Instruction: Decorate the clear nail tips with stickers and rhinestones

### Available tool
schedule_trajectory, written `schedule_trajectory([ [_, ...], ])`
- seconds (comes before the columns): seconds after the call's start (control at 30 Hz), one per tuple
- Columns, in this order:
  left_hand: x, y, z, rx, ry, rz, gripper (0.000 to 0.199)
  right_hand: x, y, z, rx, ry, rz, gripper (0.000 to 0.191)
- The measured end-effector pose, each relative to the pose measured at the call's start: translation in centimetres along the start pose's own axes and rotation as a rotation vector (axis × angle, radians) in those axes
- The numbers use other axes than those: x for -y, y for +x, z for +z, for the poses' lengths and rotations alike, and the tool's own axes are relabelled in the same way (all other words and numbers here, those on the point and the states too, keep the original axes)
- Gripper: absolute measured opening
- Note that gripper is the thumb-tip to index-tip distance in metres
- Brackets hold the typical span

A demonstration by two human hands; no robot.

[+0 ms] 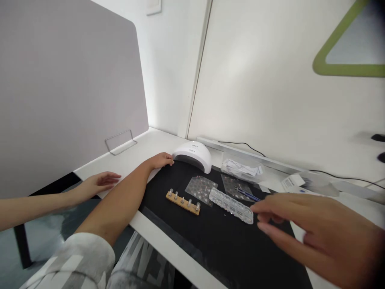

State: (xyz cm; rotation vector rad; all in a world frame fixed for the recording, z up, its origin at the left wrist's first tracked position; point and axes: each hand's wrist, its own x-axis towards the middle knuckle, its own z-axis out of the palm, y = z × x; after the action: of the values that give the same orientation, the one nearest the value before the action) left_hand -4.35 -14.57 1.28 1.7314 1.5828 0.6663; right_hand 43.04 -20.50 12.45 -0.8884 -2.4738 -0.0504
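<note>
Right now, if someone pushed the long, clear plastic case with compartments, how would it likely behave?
The clear plastic case would probably stay stiff, since it lies straight without visible sagging. Its low, flat shape suggests sliding along the black mat rather than rolling or tipping. Its glossy surface may feel slippery.

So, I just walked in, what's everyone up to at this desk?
One person has both bare hands at a black mat. The left hand is at its corner, beside a white nail lamp. The right hand, fingers parted, hovers at one end of a clear compartment case, apparently holding nothing. A wooden strip with five pegs lies on the mat. Another person's hand is off to the left.
</note>
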Motion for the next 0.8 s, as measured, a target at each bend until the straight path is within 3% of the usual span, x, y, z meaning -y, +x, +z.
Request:
schedule_trajectory([
  [0.07, 0.6, -3.7, -1.7, -0.214, -0.079, 0.026, 0.049, -1.6, 0.3, 1.1, 0.112, 0.042, 0.063, 0.024],
  [0.1, -0.3, -4.2, -1.7, -0.244, -0.032, 0.049, 0.048, -2.5, 0.2, 2.0, 0.114, 0.054, 0.105, 0.028],
  [0.13, -1.8, -3.7, -1.1, -0.196, 0.089, 0.086, 0.043, -3.3, 0.0, 3.1, 0.109, 0.060, 0.141, 0.030],
  [0.17, -3.9, -2.2, -0.1, -0.168, 0.233, 0.115, 0.042, -4.2, -0.3, 4.3, 0.090, 0.063, 0.171, 0.032],
  [0.3, -12.1, 6.5, 5.0, -0.092, 0.329, 0.199, 0.022, -6.7, -1.8, 9.1, -0.077, 0.001, 0.183, 0.037],
  [0.37, -14.0, 8.3, 5.4, -0.098, 0.355, 0.224, 0.017, -7.2, -2.4, 10.6, -0.069, -0.017, 0.113, 0.034],
  [0.4, -14.4, 8.1, 4.8, -0.125, 0.356, 0.240, 0.018, -7.3, -2.6, 11.0, -0.057, -0.021, 0.081, 0.033],
  [0.47, -14.6, 5.7, 2.4, -0.213, 0.325, 0.286, 0.023, -7.2, -2.7, 11.3, -0.040, -0.033, 0.038, 0.032],
  [0.57, -14.0, 0.5, -2.4, -0.498, 0.166, 0.386, 0.022, -7.0, -2.7, 11.0, -0.052, -0.064, 0.002, 0.031],
  [0.63, -12.7, -2.3, -5.0, -0.667, 0.193, 0.341, 0.021, -7.0, -2.7, 10.8, -0.067, -0.074, -0.021, 0.030],
  [0.7, -10.4, -4.1, -6.4, -0.701, 0.245, 0.180, 0.020, -7.1, -2.8, 10.8, -0.074, -0.073, -0.039, 0.029],
  [0.8, -5.4, -5.2, -6.1, -0.625, 0.276, 0.000, 0.021, -7.4, -2.9, 11.1, -0.080, -0.061, -0.060, 0.028],
])
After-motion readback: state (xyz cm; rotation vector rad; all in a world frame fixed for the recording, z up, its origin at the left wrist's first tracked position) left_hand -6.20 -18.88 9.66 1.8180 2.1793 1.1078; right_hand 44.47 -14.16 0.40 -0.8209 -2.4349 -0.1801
